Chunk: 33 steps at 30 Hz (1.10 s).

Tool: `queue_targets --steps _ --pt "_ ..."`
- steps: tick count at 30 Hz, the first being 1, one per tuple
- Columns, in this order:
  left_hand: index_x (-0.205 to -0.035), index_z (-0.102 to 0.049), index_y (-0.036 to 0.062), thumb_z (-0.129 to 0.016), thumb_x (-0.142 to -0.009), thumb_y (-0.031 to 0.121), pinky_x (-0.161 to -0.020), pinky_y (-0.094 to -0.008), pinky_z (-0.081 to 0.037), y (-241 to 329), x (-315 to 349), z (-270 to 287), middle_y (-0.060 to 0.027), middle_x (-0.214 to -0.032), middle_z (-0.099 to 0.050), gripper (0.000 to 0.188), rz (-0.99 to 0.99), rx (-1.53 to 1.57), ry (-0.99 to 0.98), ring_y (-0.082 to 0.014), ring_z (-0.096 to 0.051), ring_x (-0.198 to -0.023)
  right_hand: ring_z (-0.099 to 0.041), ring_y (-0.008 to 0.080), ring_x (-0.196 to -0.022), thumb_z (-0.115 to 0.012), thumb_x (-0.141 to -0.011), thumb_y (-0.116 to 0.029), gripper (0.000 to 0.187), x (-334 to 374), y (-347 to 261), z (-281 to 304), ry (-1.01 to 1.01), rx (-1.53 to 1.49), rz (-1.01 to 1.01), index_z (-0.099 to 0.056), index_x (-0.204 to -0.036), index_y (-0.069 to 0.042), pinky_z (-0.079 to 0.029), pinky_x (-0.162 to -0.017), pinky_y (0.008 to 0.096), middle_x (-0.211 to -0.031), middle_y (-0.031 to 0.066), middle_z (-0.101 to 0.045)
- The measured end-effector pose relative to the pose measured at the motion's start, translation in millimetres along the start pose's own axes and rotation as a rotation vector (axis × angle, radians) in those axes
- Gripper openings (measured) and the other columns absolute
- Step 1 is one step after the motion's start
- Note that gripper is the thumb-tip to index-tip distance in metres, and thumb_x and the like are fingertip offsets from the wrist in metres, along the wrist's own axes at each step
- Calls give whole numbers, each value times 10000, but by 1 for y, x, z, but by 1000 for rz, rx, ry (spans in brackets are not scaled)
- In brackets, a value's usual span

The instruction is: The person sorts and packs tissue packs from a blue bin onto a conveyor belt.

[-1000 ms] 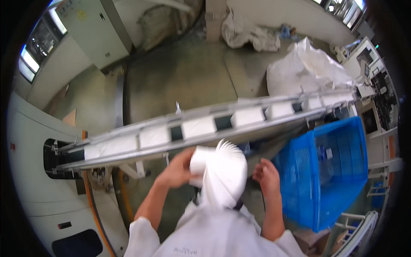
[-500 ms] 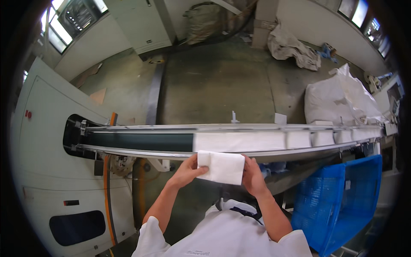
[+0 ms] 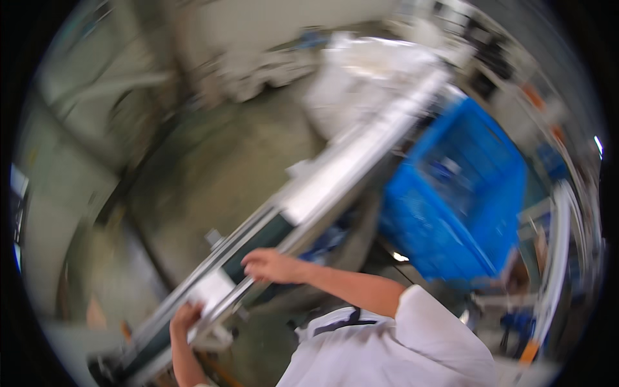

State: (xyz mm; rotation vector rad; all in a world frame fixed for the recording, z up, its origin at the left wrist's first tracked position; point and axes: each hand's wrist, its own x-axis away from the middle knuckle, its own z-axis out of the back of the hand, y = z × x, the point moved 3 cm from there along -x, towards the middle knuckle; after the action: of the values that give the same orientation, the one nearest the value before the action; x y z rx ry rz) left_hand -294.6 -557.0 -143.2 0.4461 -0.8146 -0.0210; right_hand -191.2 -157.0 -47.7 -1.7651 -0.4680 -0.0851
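A small white pack of folded, tissue-like sheets (image 3: 214,287) lies on the dark green conveyor belt (image 3: 259,244). My left hand (image 3: 187,317) is at the pack's near left end; its fingers are smeared, so I cannot tell whether they touch the pack. Over the belt's near rail, to the right of the pack, my right hand (image 3: 267,265) has its fingers apart and holds nothing. Farther up the belt runs a long row of the same white material (image 3: 335,173), with a gap of bare belt before the pack.
A blue plastic crate (image 3: 412,222) stands right of the conveyor, with something clear and crumpled inside. Beyond the belt's far end sits a large white sack (image 3: 361,77). Metal rails (image 3: 248,222) edge the belt. The whole picture is blurred by motion.
The view has swung to the right, so the conveyor now slants. The white pack, held between both hands before, now lies on the belt, and my right hand has come off it.
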Motion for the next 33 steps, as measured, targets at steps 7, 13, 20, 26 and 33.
queue_targets --steps 7,13,20,26,33 --pt "-1288 -491 12 -561 -933 151 -821 -319 -470 45 54 -6 -92 -1052 -600 388 -46 540 36 -168 -562 -936 -644 127 -797 -602 -915 -219 312 208 -134 228 303 487 209 -597 -1140 -2 -538 -723 310 -949 87 -665" --pt "-1144 -566 31 -584 -942 267 -644 -260 -396 266 115 -81 -12 -810 -512 312 -118 648 296 -109 -464 -730 -661 319 -911 -659 -760 -288 375 352 -12 572 1448 828 -105 -666 -1016 -15 -520 -787 419 -995 168 -684" --pt "-1097 -554 27 -577 -956 264 -646 -285 -416 389 134 -220 -25 -867 -545 277 236 508 73 -117 -478 -733 -394 450 -1270 -828 -577 -484 1113 302 244 644 870 770 -576 -265 -1445 -75 -379 -1021 511 -1413 244 -386" --pt "-1209 -562 21 -598 -946 227 -639 -279 -428 523 136 -261 -34 -861 -572 336 168 491 44 -111 -501 -727 -424 414 -1227 -812 -590 -325 1010 282 279 643 921 822 -520 -304 -1439 -120 -406 -990 499 -1358 203 -421" --pt "-1170 -550 21 -629 -882 119 -654 -265 -470 663 89 -299 -54 -888 -608 315 -499 710 -456 -135 -577 -752 -450 342 -1216 -751 -602 -218 898 388 77 647 757 451 -92 -366 -1401 -82 -376 -1027 392 -1301 196 -438"
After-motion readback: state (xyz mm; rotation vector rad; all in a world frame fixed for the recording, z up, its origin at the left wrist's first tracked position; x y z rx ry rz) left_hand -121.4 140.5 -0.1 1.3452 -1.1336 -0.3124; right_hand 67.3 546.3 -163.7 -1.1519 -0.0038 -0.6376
